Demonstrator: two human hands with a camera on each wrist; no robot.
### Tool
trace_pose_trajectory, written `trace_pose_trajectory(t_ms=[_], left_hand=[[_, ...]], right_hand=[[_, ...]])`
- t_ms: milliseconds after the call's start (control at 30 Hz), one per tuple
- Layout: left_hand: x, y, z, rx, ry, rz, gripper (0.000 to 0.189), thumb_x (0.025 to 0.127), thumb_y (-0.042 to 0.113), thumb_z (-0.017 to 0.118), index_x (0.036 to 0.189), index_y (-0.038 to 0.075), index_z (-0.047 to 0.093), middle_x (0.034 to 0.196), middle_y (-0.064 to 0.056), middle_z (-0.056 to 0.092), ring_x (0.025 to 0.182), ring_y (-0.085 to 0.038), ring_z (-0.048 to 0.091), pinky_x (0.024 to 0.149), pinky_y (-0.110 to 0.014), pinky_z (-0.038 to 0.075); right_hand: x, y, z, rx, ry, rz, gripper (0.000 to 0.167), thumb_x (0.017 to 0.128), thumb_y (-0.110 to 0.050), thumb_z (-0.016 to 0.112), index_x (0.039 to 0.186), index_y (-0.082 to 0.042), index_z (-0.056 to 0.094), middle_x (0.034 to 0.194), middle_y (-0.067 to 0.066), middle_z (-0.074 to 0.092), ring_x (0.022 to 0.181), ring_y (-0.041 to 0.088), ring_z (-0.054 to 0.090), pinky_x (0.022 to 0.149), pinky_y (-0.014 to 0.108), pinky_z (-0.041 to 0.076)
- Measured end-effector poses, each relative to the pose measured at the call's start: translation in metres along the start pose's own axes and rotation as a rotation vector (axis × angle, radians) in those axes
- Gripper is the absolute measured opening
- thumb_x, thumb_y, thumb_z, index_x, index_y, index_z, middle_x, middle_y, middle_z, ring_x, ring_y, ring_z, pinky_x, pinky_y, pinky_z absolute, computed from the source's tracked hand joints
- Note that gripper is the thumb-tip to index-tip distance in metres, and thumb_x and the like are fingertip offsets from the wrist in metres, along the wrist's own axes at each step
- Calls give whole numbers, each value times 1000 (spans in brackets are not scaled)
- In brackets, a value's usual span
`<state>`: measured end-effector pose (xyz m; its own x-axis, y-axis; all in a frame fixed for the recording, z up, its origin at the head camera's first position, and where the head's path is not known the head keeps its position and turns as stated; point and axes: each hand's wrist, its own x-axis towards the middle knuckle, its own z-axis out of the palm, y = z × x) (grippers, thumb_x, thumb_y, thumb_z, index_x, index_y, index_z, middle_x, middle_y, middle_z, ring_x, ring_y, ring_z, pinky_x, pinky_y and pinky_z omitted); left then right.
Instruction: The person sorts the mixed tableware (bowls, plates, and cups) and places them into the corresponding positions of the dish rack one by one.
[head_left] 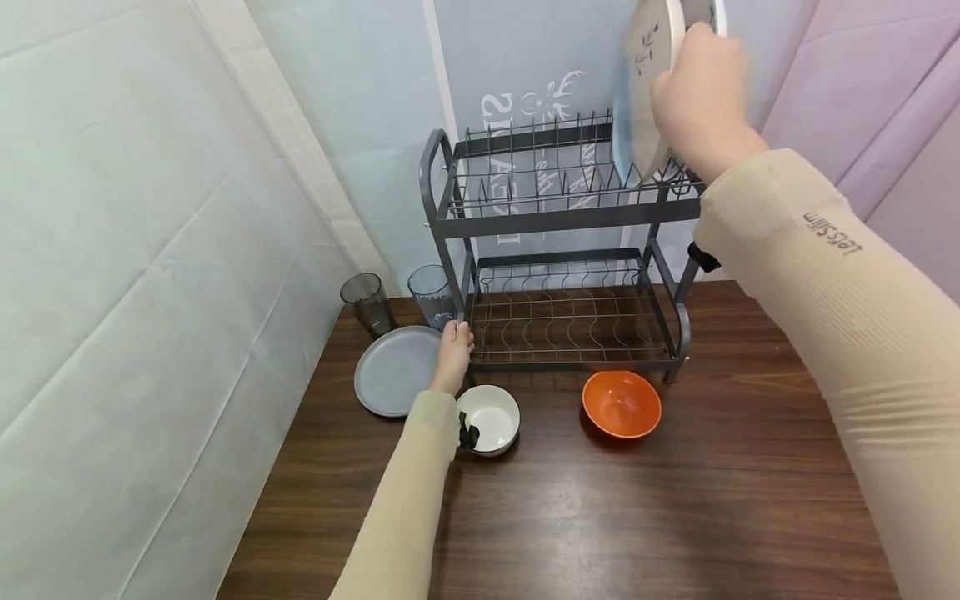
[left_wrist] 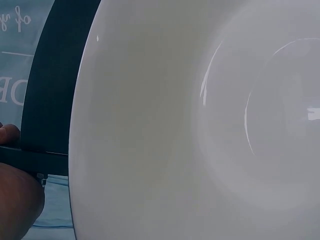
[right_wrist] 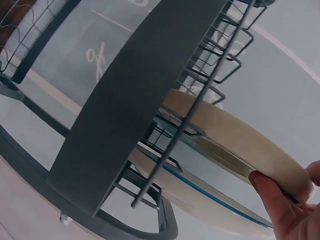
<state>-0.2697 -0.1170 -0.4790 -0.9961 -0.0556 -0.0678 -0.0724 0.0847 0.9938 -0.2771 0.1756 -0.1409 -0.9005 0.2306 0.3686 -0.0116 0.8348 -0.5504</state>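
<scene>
My right hand (head_left: 705, 96) pinches the edge of a cream plate (head_left: 651, 92) with a leaf print, standing on edge at the right end of the dish rack's top tier. In the right wrist view, thumb and fingers hold its rim, and its lower part dips between the wires. Beside it stands a blue-rimmed plate (right_wrist: 215, 197); a pale blue plate edge (head_left: 621, 125) shows on its left. With my left hand (head_left: 453, 358) I grip the left side of the dark dish rack (head_left: 558, 217), low down. A white bowl (head_left: 491, 417) sits close by that wrist and fills the left wrist view.
An orange bowl (head_left: 622, 404) stands in front of the rack. Left of the rack lie a grey plate (head_left: 397, 371), a smoky glass (head_left: 367, 304) and a bluish glass (head_left: 431, 292). White sheeting (head_left: 150, 250) rises along the wooden table's (head_left: 600, 517) left side.
</scene>
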Motion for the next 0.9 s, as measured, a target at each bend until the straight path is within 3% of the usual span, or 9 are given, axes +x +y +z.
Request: trace_pose_trajectory(t_ms=[367,567,900], left_hand=[[-3,1,4,20,2,2,18,102,29,32,94,14,37,82,0,35,86,-17,40,92,-36,39],[-4,2,4,24,-3,8,19,102,29,31,94,13,37,83,0,34,88,-17,41,95,-38,39],[-2,1,1,40,2,1,20,102,30,31,97,13,38,83,1,35,87,-16,41,89,-34,39]], right_hand=[[2,6,6,16,-4,28,50,91,-10,29,140,-2,29,143,17,39,123,31,48,88,42,48],[-2,10,7,7,-19,40,49,96,-22,30,139,0,28,142,20,38,123,33,48,88,41,49],[-9,14,13,-5,0,-10,51,98,-29,36,140,-2,28,140,21,41,121,36,49,89,45,48]])
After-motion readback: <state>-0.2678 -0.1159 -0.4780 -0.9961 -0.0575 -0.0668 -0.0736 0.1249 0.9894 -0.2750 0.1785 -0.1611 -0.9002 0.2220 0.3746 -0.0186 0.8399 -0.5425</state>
